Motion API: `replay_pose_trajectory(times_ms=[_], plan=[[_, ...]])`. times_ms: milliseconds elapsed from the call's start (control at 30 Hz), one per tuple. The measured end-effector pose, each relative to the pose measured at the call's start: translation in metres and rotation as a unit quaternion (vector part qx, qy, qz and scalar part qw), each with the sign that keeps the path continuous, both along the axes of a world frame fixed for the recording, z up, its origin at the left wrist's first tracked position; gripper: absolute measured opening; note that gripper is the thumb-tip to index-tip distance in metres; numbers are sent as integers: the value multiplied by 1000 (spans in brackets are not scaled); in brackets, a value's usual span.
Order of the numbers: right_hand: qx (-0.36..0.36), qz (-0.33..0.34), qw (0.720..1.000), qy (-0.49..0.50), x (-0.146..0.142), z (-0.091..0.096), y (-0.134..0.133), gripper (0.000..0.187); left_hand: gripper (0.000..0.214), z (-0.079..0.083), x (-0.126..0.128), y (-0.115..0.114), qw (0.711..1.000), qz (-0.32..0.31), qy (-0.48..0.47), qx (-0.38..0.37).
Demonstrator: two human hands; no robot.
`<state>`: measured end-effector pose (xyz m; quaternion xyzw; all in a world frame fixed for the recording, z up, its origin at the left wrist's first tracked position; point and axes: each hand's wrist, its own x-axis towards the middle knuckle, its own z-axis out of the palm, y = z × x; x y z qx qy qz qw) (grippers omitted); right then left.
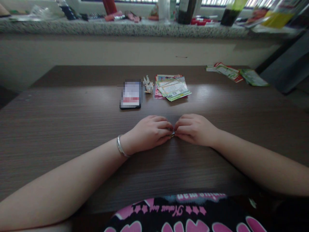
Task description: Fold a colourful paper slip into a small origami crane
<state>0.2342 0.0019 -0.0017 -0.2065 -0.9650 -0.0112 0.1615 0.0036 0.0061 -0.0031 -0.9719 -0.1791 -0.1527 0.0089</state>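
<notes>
My left hand and my right hand meet fingertip to fingertip over the wooden table. Between the pinched fingers of both shows a small pale, shiny piece, mostly hidden, perhaps folded paper. A silvery bangle circles my left wrist. Just beyond the hands lies a pile of printed paper cards or packets. Left of the pile stands a little folded-paper figure, and beside it a phone lies with its screen lit and blurred out.
More printed papers lie at the table's far right corner. Behind the table runs a granite windowsill, crowded with a red cylinder, a dark-filled cup, a yellow-green container and several small items.
</notes>
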Motion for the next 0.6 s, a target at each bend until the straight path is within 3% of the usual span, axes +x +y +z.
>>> replay_pose_trajectory(times_ms=[367,600], plan=[[32,-10,997,-71,2,7,-5,24,21,0,0,0,1000,-8,-2,3],[18,-27,998,-58,1,4,-5,23,18,-3,1,0,999,3,-20,-45]])
